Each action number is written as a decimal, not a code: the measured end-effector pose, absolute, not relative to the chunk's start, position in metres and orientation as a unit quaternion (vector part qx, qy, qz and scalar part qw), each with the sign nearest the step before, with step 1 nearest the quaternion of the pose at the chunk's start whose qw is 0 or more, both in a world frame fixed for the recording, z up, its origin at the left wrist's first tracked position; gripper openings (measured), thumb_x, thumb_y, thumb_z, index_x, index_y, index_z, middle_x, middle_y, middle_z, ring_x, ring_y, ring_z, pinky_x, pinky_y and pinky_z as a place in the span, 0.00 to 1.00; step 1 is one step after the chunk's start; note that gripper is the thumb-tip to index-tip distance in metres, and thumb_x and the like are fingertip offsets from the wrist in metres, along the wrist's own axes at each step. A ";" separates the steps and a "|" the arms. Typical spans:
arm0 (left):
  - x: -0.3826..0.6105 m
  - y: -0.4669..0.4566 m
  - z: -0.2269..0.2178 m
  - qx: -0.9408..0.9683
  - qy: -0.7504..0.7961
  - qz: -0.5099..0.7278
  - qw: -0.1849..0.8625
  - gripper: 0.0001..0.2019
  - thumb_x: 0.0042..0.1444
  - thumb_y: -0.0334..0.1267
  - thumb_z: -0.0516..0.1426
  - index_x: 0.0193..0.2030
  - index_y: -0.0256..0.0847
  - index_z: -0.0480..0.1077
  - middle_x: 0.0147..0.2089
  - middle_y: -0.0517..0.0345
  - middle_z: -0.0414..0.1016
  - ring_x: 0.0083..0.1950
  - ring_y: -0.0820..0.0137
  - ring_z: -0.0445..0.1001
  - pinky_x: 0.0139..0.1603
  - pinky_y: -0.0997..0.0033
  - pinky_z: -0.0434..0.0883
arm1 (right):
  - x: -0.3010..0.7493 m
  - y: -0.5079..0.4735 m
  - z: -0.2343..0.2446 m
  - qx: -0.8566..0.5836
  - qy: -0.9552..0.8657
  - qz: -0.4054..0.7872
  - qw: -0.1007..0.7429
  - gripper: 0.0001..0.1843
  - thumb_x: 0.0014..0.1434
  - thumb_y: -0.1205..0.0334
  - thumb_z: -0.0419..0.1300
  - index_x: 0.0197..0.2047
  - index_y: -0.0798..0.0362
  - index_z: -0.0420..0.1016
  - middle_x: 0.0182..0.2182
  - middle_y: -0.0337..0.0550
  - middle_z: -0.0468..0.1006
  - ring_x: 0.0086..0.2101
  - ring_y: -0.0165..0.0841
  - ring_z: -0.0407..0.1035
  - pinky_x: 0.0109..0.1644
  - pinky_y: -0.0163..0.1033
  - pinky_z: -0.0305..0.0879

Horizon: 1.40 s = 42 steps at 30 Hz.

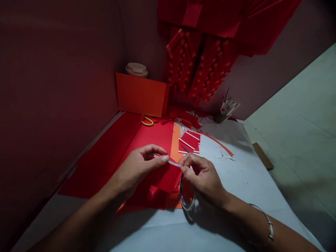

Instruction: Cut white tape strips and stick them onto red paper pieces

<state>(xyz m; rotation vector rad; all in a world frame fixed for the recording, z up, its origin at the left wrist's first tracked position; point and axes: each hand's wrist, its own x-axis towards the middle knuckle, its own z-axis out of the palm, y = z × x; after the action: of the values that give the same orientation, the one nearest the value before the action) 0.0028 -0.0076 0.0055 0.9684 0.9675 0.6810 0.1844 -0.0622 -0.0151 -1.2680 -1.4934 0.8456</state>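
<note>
My left hand and my right hand meet over red paper sheets on a white surface. Between their fingertips stretches a thin white tape strip. The left thumb and forefinger pinch its free end against a small red paper piece. From the right hand hangs a thin tape roll, and a dark pointed tool tip sticks up from that hand. Just beyond the hands lie small red pieces edged with white strips.
Yellow-handled scissors lie at the back beside an upright red card. A white lidded container stands behind it. Red folded paper stacks hang on the wall. A cup of sticks is at the back right. Pale floor lies right.
</note>
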 end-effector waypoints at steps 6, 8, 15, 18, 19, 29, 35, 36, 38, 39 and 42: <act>0.004 -0.005 0.002 0.511 0.445 0.210 0.705 0.13 0.38 0.38 0.69 0.28 0.37 0.72 0.22 0.64 0.72 0.23 0.77 0.64 0.24 0.79 0.58 | 0.185 -0.063 -0.015 -0.493 -0.640 0.382 0.450 0.09 0.51 0.70 0.55 0.22 0.52 0.62 0.26 0.38 0.72 0.27 0.29 0.65 0.33 0.35 0.62; 0.004 -0.003 0.001 0.518 0.439 0.211 0.704 0.12 0.38 0.38 0.69 0.26 0.38 0.71 0.21 0.65 0.70 0.23 0.77 0.63 0.24 0.79 0.56 | 0.187 -0.062 -0.014 -0.492 -0.650 0.389 0.429 0.08 0.52 0.69 0.56 0.23 0.52 0.63 0.27 0.39 0.73 0.28 0.30 0.66 0.35 0.36 0.63; 0.000 -0.002 0.002 0.534 0.452 0.262 0.665 0.10 0.41 0.38 0.66 0.24 0.39 0.69 0.19 0.68 0.64 0.22 0.78 0.58 0.24 0.78 0.52 | 0.197 -0.053 -0.006 -0.530 -0.680 0.398 0.313 0.04 0.55 0.61 0.61 0.33 0.53 0.73 0.33 0.42 0.76 0.35 0.34 0.69 0.42 0.40 0.65; -0.001 -0.002 0.002 0.541 0.465 0.270 0.647 0.11 0.40 0.38 0.66 0.23 0.38 0.68 0.19 0.67 0.65 0.23 0.78 0.58 0.24 0.78 0.51 | 0.200 -0.053 -0.002 -0.527 -0.685 0.417 0.283 0.06 0.55 0.65 0.61 0.38 0.53 0.74 0.36 0.42 0.77 0.37 0.33 0.70 0.44 0.39 0.66; -0.001 -0.002 0.002 0.543 0.469 0.272 0.642 0.11 0.40 0.38 0.66 0.23 0.38 0.67 0.19 0.67 0.64 0.22 0.78 0.58 0.24 0.78 0.51 | 0.201 -0.053 -0.001 -0.521 -0.684 0.428 0.279 0.08 0.55 0.66 0.61 0.40 0.53 0.74 0.37 0.42 0.78 0.38 0.33 0.71 0.45 0.39 0.66; -0.001 0.001 0.001 0.524 0.479 0.298 0.638 0.10 0.42 0.38 0.65 0.22 0.39 0.68 0.19 0.66 0.65 0.22 0.77 0.60 0.23 0.78 0.55 | 0.224 -0.049 -0.002 -0.515 -0.646 0.506 0.249 0.21 0.63 0.55 0.56 0.57 0.51 0.67 0.41 0.45 0.78 0.39 0.35 0.74 0.42 0.40 0.69; 0.000 0.004 -0.004 0.499 0.494 0.321 0.636 0.13 0.41 0.40 0.67 0.23 0.38 0.67 0.20 0.65 0.68 0.22 0.77 0.62 0.23 0.77 0.56 | 0.255 -0.049 -0.002 -0.651 -0.708 0.219 0.160 0.14 0.64 0.57 0.51 0.46 0.52 0.74 0.39 0.46 0.78 0.40 0.39 0.72 0.42 0.42 0.64; 0.000 0.005 -0.005 0.490 0.498 0.323 0.638 0.13 0.41 0.41 0.67 0.23 0.39 0.67 0.20 0.64 0.68 0.22 0.77 0.63 0.23 0.77 0.56 | 0.258 -0.051 -0.006 -0.671 -0.708 0.176 0.132 0.14 0.62 0.59 0.52 0.47 0.53 0.74 0.37 0.47 0.78 0.38 0.41 0.72 0.41 0.43 0.64; 0.000 0.007 -0.008 0.475 0.502 0.327 0.645 0.13 0.41 0.40 0.67 0.23 0.39 0.67 0.20 0.64 0.69 0.21 0.77 0.63 0.23 0.77 0.56 | 0.262 -0.057 -0.015 -0.688 -0.708 0.127 0.093 0.15 0.61 0.62 0.53 0.49 0.55 0.73 0.38 0.50 0.77 0.39 0.43 0.71 0.41 0.44 0.63; 0.001 0.007 -0.008 0.470 0.503 0.327 0.647 0.13 0.41 0.40 0.67 0.24 0.39 0.67 0.21 0.64 0.69 0.21 0.77 0.64 0.24 0.77 0.57 | 0.261 -0.059 -0.021 -0.687 -0.713 0.117 0.076 0.15 0.60 0.62 0.54 0.50 0.56 0.72 0.39 0.51 0.76 0.39 0.43 0.71 0.41 0.44 0.63; 0.002 0.009 -0.010 0.461 0.502 0.331 0.653 0.13 0.42 0.40 0.67 0.24 0.38 0.67 0.21 0.64 0.69 0.22 0.77 0.63 0.24 0.77 0.56 | 0.258 -0.063 -0.034 -0.687 -0.720 0.089 0.043 0.17 0.59 0.64 0.54 0.52 0.56 0.71 0.39 0.52 0.76 0.39 0.44 0.71 0.39 0.43 0.63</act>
<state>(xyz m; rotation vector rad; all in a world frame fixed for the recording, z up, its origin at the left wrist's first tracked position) 0.0018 0.0087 -0.0099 1.0471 1.1383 0.7514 0.2576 -0.0632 -0.0342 -2.1008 -2.2020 0.2725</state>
